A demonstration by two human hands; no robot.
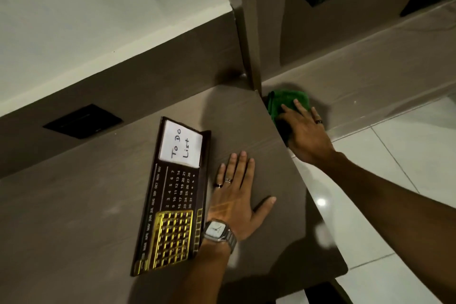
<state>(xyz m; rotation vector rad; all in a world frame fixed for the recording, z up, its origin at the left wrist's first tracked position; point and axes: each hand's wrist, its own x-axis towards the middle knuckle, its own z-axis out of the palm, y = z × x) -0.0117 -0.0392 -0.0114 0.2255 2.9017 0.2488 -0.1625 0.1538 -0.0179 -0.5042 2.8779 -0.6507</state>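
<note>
Observed from my remote station:

1. The right hand (304,131) lies with its fingers straight and spread over the cloth (286,101). It presses the cloth against the right side edge of the worktop (98,205), at the far corner just beside the upright panel (249,32).
2. The cloth sits below the top surface and is partly hidden by that edge. I cannot tell where the thumb lies.
3. Judgement: this flat pressure suits wiping an edge face, not carrying the cloth.
4. The left hand (237,195) rests palm down on the worktop with its fingers spread. It holds nothing and lies just beside the calendar (170,200).
5. Judgement: the left hand serves as a brace while the person leans toward the corner.
6. The calendar lies flat with a note (181,144) at its far end. It is well apart from the cloth, so nothing blocks the wiped edge.
</note>
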